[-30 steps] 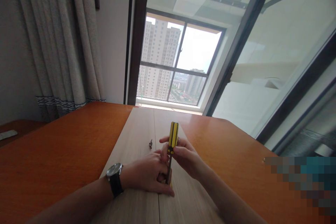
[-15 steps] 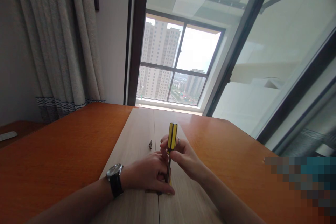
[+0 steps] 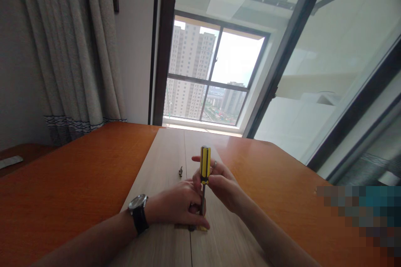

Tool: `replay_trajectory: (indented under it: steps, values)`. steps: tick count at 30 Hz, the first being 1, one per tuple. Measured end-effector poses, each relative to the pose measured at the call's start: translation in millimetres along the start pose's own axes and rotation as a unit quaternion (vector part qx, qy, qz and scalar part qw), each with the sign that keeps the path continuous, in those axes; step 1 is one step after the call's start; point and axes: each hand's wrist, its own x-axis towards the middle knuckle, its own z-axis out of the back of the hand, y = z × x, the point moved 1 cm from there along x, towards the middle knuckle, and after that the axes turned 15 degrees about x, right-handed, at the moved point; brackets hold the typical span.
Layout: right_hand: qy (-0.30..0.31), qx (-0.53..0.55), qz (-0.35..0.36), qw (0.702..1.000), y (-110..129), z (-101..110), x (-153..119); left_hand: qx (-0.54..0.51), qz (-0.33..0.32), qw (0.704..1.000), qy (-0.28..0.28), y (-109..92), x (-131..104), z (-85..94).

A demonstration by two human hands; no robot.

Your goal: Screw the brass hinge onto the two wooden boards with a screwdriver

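A screwdriver with a yellow and black handle stands nearly upright over the pale wooden boards. My right hand pinches it at the lower end of the handle, one finger stretched out to the left behind it. Closed around the lower metal shaft is my left hand, its thumb low beside a brass-coloured hinge. The hinge lies across the seam between the boards, partly under that hand. The screwdriver's tip is hidden by the left thumb and fingers. A few small screws lie on the left board, beyond my left hand.
The boards lie lengthwise on an orange-brown wooden table. A grey curtain hangs at the left, and dark-framed glass panels rise behind the table. A pale flat object lies at the far left. The lower right corner is pixelated.
My right hand has shifted its hold on the handle, and one finger has straightened out. The screwdriver stands slightly more upright. My left hand stays at the hinge, more of which shows.
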Motion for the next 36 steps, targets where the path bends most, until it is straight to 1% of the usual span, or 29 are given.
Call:
replay_trajectory:
  steps: [5,10,14,16,19,21,24,26,29,32,36]
  values:
    - [0.012,-0.005,0.014,1.000,-1.9,1.5,-0.1,0.007,-0.007,1.000,-0.013,0.5,-0.6,-0.7]
    - [-0.027,-0.074,0.021,0.997,-5.2,6.7,-3.3,0.005,-0.025,1.000,-0.002,3.8,0.3,-3.8]
    - [-0.055,-0.096,0.018,0.994,-5.4,10.2,-3.3,0.002,-0.026,1.000,-0.005,5.2,1.5,-5.2]
    - [-0.043,-0.086,0.024,0.995,-4.8,9.4,-1.9,-0.009,-0.035,0.999,-0.004,4.9,1.5,-4.9]
    - [-0.007,-0.052,0.038,0.998,-3.4,5.6,0.6,-0.027,-0.050,0.998,0.002,4.8,0.7,-5.0]
    - [0.002,-0.034,0.047,0.998,-2.2,3.2,1.5,-0.034,-0.056,0.998,-0.004,5.8,0.1,-5.6]
    - [-0.006,-0.006,0.059,0.998,-0.9,1.4,1.7,-0.025,-0.057,0.998,-0.014,7.7,-0.3,-6.8]
    - [-0.001,0.010,0.059,0.998,-1.0,1.0,1.2,-0.016,-0.055,0.998,-0.010,8.2,-0.2,-7.1]
    - [-0.002,0.001,0.055,0.998,-2.6,1.1,0.2,-0.013,-0.048,0.999,-0.004,7.9,-0.2,-6.9]
    - [-0.022,-0.019,0.057,0.998,-4.1,2.0,-0.2,-0.014,-0.044,0.999,-0.004,7.5,-0.6,-7.3]
    - [-0.034,-0.010,0.055,0.998,-3.9,2.7,0.4,-0.017,-0.046,0.999,-0.005,8.2,-1.1,-8.3]
